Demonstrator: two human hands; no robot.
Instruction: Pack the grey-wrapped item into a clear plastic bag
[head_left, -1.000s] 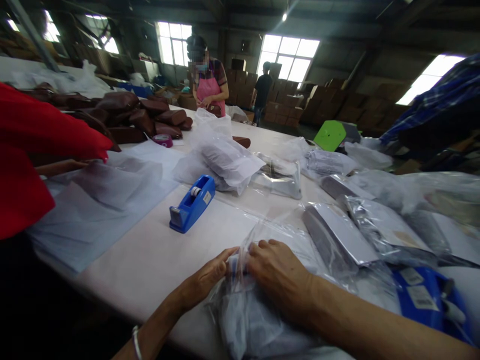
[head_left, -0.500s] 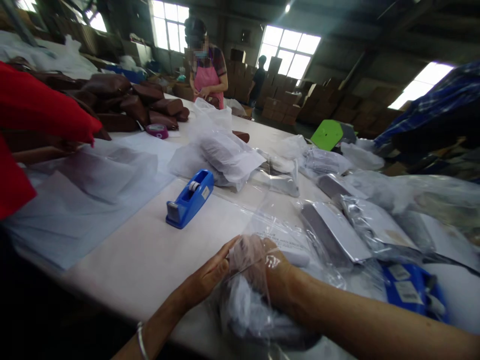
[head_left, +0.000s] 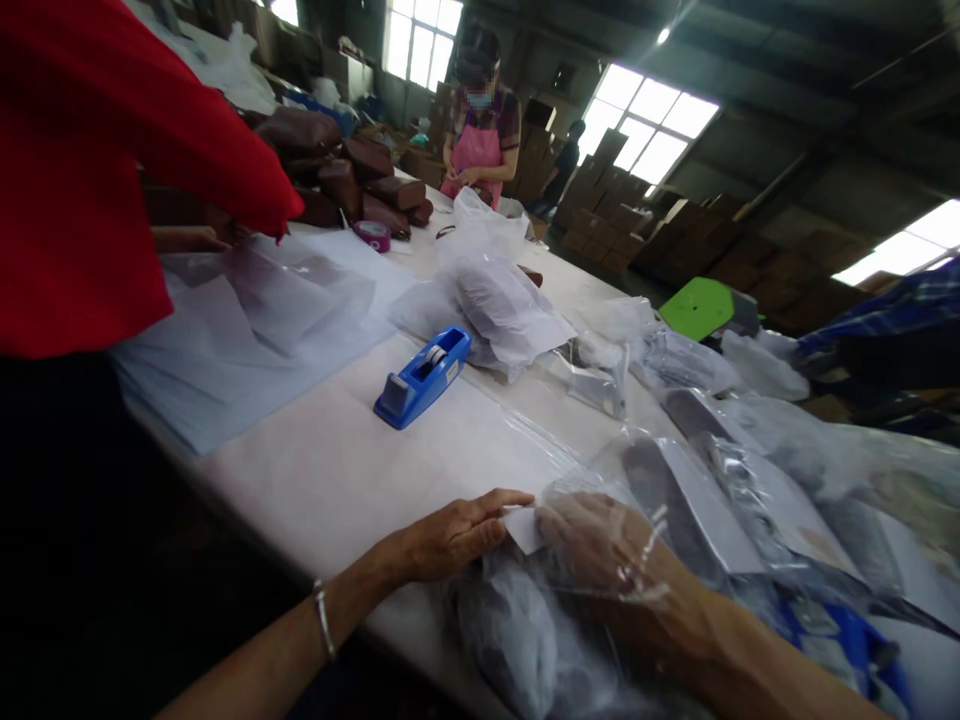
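At the near table edge lies a clear plastic bag with a white tissue-wrapped bundle in or under it. My left hand, a silver bangle on its wrist, pinches the bag's edge between thumb and fingers. A small white paper flap shows between my hands. My right hand is seen through the clear film, which covers its back. Its fingers curl down beside the flap, and what they grip is hidden.
A blue tape dispenser stands ahead, with a white-wrapped bundle beyond. Bagged items line the right, near another blue dispenser. A co-worker's red sleeve reaches over paper sheets at left. Brown bags are piled behind.
The view has swung left. The film has come down over my right hand, and the white flap now shows between my hands. The co-worker in red reaches further into view.
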